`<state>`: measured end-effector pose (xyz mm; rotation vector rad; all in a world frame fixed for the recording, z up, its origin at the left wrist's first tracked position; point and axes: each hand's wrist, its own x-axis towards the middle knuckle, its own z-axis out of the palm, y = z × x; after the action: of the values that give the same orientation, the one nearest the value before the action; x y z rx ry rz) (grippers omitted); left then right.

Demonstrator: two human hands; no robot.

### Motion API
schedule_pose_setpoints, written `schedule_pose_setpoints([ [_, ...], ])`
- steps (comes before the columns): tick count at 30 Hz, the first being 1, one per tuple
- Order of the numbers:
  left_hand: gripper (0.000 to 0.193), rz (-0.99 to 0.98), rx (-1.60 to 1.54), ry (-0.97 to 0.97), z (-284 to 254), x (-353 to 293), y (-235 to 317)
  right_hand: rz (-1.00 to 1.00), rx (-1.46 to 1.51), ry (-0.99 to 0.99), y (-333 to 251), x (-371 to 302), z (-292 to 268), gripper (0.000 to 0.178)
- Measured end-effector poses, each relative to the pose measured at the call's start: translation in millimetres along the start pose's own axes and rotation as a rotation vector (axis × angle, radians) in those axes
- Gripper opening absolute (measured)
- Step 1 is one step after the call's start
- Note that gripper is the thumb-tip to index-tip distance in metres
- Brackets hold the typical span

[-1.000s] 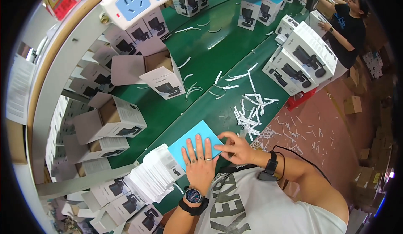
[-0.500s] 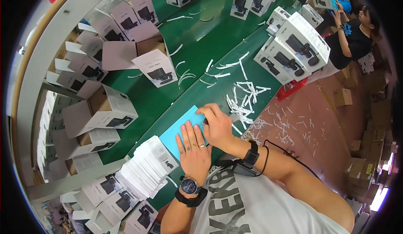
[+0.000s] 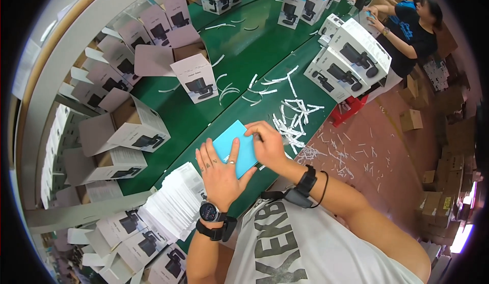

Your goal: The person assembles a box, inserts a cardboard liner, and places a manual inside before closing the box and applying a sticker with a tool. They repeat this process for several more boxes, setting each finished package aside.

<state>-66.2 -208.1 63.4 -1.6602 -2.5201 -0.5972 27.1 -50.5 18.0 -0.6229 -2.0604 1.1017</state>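
Note:
A light-blue flat-topped box (image 3: 245, 154) lies on the green table in front of me, its sides mostly hidden. Across its left part my left hand (image 3: 221, 179) rests flat with fingers spread. My right hand (image 3: 270, 144) is at the box's right edge, fingers curled in and fingertips touching the blue top. Whatever that hand may grip is hidden inside the curled fingers. Just left of my left hand stands a thick row of white printed leaflets (image 3: 175, 197).
Loose white paper strips (image 3: 293, 123) lie beyond my right hand. An open carton (image 3: 196, 80) and another open carton (image 3: 145, 131) stand at left. Stacked microphone boxes (image 3: 351, 60) are at far right, near a person in black (image 3: 410, 37). Strips litter the floor.
The blue box has turned and sits slightly farther right. My left hand has shifted left with fingers spread wider. My right hand has moved slightly right along the edge.

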Motion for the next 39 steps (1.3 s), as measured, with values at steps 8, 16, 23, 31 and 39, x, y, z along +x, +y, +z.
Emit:
schedule_pose_setpoints([
  [8,0.081,0.002,-0.041,0.068,0.0,-9.5,-4.6,0.167,0.007,0.185,-27.2,0.5,-3.0,0.013],
  [16,0.081,0.001,-0.06,0.093,2.7,-10.5,-5.7,0.071,0.263,0.058,11.7,-14.5,14.0,0.009],
  [23,0.082,-0.023,-0.037,0.066,-10.6,-11.8,-7.7,-0.039,0.166,0.175,-8.6,-27.4,4.8,0.01],
  [31,0.091,0.098,-0.071,-0.188,-38.5,-25.4,-20.9,-0.026,0.311,0.241,16.6,-2.1,29.4,0.007],
  [39,0.09,0.019,-0.065,-0.072,-19.2,40.5,-4.4,0.621,0.657,0.331,97.0,27.6,-29.8,0.014],
])
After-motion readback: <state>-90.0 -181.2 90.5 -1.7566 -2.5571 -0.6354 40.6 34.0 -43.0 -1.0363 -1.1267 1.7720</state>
